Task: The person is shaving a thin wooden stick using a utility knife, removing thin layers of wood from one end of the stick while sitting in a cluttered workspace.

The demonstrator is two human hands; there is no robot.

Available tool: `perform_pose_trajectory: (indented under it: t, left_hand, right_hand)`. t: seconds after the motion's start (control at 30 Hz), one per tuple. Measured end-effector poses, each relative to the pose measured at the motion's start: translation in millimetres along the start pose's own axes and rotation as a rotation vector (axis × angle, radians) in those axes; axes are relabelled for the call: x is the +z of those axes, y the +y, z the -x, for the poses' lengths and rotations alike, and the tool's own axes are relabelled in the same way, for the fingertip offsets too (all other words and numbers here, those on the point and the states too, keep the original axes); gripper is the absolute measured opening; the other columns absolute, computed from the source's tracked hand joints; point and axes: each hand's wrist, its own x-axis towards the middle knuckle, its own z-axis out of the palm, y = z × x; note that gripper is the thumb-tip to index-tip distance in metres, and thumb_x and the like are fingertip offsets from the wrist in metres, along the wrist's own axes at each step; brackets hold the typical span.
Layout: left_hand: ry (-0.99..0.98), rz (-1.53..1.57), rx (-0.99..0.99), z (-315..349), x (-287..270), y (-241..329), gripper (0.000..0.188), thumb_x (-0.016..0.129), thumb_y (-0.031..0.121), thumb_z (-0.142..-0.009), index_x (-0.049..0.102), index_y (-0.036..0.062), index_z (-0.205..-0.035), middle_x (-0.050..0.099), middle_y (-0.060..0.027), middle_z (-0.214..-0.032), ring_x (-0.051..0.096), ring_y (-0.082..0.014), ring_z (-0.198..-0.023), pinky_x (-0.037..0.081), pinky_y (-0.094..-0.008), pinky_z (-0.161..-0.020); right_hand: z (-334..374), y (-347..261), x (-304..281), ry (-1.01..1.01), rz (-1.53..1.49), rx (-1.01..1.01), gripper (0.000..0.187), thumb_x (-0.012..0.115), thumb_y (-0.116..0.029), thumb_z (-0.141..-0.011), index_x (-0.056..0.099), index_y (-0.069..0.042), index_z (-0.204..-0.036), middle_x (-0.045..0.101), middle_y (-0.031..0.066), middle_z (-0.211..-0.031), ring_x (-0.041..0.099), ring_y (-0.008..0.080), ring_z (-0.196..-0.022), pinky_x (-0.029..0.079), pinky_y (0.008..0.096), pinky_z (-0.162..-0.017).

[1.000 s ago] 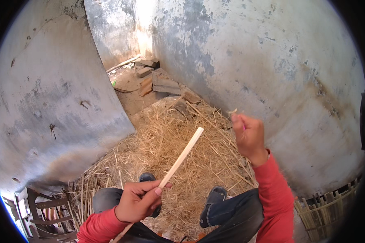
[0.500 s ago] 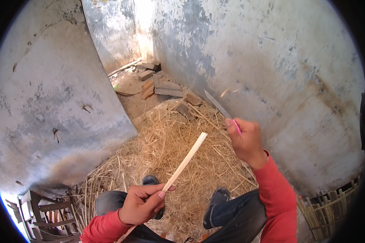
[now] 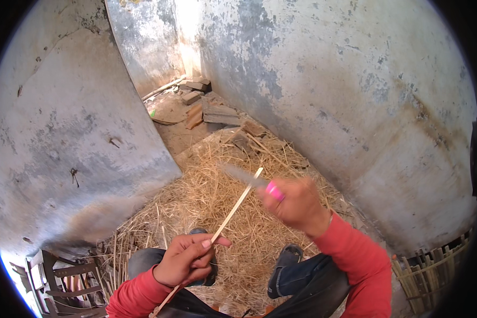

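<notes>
My left hand (image 3: 190,258) is closed around a thin, pale strip of wood (image 3: 233,209), perhaps bamboo. One end of the strip points up and away to the right; the other passes back below my wrist over my lap. In my right hand (image 3: 298,204) is a knife with a pink handle (image 3: 275,191). Its blade (image 3: 239,174), smeared by motion, crosses the strip close to the far end. Whether the edge touches the wood I cannot tell.
Pale shavings (image 3: 212,191) cover the floor between and beyond my feet. Bricks and broken slabs (image 3: 220,115) lie farther back. Peeling walls (image 3: 334,74) stand on both sides. A wooden frame (image 3: 63,281) is at lower left, a slatted bamboo piece (image 3: 432,273) at lower right.
My right hand has swung left and down, bringing the knife from near the right wall to the strip's far end. The strip now shows a narrower side. Chips seen in the air are gone.
</notes>
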Motion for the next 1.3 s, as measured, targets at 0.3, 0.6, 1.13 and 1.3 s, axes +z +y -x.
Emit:
perform_pose_trajectory:
  t: [0.3,0.6,1.13,1.3]
  left_hand:
    - [-0.082,0.092,-0.029,0,1,2,0.038,0.038,0.017,-0.106,0.053,-0.0087,-0.129,0.028,0.0042,-0.057,0.028,-0.0052,-0.034,0.023,-0.0211,-0.036]
    - [-0.221,0.261,-0.161,-15,3,-6,0.043,0.035,0.023,-0.107,0.046,-0.0068,-0.136,0.035,0.0037,-0.057,0.034,-0.0056,-0.037,0.033,-0.0194,-0.039]
    - [-0.080,-0.392,0.021,-6,13,-15,0.038,0.046,0.014,-0.105,0.050,0.0031,-0.141,0.066,-0.0026,-0.076,0.043,-0.0010,-0.046,0.035,-0.0170,-0.044]
    - [-0.004,-0.389,0.091,-8,17,-14,0.035,0.049,0.010,-0.103,0.055,0.0018,-0.136,0.064,-0.0031,-0.073,0.044,-0.0035,-0.047,0.033,-0.0194,-0.044]
  right_hand:
    - [-2,-8,-24,0.061,-0.670,0.472,0.034,0.064,-0.027,-0.096,0.054,-0.002,-0.075,0.065,0.0071,-0.070,0.062,0.0109,-0.064,0.050,0.0282,-0.060]
    - [-6,-34,-21,-0.047,-1.124,0.555,0.036,0.071,-0.003,-0.089,0.038,-0.009,-0.079,0.067,0.0141,-0.084,0.069,0.0156,-0.075,0.060,0.0291,-0.066]
    - [-2,27,-61,0.096,-0.456,0.435,0.041,0.049,-0.039,-0.104,0.053,-0.002,-0.084,0.052,0.0020,-0.071,0.042,0.0082,-0.064,0.037,0.0274,-0.057]
    - [-5,21,-63,0.042,-0.439,0.387,0.049,0.046,-0.043,-0.104,0.059,0.000,-0.086,0.044,0.0026,-0.064,0.039,0.0089,-0.064,0.035,0.0281,-0.058]
